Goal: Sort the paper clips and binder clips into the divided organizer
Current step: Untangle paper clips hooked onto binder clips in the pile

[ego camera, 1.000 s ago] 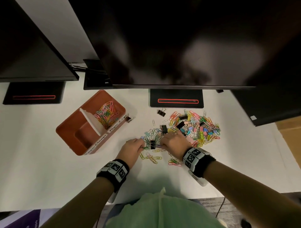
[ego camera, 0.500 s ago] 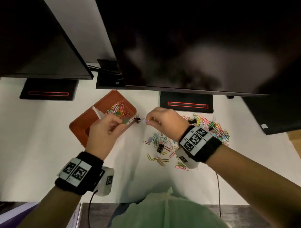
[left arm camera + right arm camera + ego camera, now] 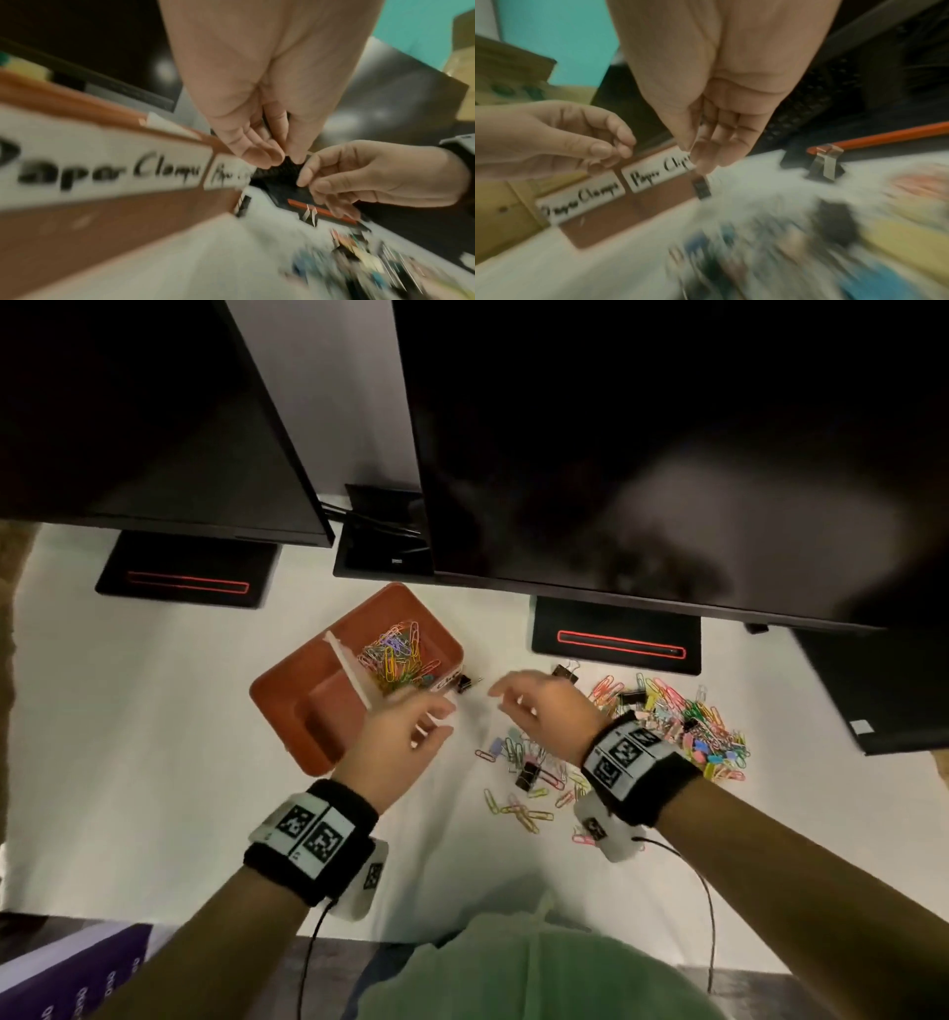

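Both hands hover above the white desk (image 3: 154,762), fingers loosely curled; whether the left hand (image 3: 395,742) or right hand (image 3: 544,711) pinches anything cannot be told. The orange organizer (image 3: 287,695), paper clips (image 3: 395,654) in its rear compartment, sits mid-desk; unsorted clips (image 3: 683,726) lie toward the right edge.

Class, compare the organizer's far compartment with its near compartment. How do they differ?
The far compartment holds a heap of coloured paper clips; the near compartment shows bare orange floor, with no clips visible. The Paper Clips label fronts the far compartment; the Paper Clamps label fronts the near compartment. Both are parts of one orange organizer, split by a white divider.
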### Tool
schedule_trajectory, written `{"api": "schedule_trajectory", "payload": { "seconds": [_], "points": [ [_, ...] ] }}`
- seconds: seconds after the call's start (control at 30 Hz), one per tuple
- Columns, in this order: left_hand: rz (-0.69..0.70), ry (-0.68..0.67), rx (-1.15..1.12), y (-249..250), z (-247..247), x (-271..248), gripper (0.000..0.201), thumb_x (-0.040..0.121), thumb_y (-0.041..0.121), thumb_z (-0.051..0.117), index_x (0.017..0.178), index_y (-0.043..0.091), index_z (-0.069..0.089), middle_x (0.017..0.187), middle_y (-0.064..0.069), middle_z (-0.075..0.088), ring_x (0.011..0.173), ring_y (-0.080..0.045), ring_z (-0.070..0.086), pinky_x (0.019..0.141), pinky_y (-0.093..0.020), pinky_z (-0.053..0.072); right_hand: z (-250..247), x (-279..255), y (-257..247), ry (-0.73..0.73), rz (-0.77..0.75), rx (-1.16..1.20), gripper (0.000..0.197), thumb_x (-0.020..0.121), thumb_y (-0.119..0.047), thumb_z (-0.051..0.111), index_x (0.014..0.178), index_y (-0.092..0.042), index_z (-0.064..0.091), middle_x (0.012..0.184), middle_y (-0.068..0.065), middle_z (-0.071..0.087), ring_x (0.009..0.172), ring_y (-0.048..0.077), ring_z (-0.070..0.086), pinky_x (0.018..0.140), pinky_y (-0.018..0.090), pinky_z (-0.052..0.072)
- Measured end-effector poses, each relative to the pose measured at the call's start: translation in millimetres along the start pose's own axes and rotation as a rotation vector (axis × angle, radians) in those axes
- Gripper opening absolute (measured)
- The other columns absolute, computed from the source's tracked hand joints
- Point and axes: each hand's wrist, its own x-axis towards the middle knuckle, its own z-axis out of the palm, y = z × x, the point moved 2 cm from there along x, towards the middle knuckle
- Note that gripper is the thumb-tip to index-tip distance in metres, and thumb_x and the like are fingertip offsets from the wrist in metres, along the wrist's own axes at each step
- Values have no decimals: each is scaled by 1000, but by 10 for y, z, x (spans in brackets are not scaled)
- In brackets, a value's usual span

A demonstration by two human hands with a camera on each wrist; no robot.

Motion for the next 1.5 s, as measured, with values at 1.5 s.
{"api": "schedule_trajectory", "payload": {
  "seconds": [1.5],
  "points": [
    [88,-211,169,-226,933,288,5,78,14,70,79,13,65,80,-2,60,76,-20,56,70,-32,49,129,-137,677,-137,11,-344,28,92,-20,49,118,-21,58,106,5,66,103,25,57,92,38,45]
  ]
}}
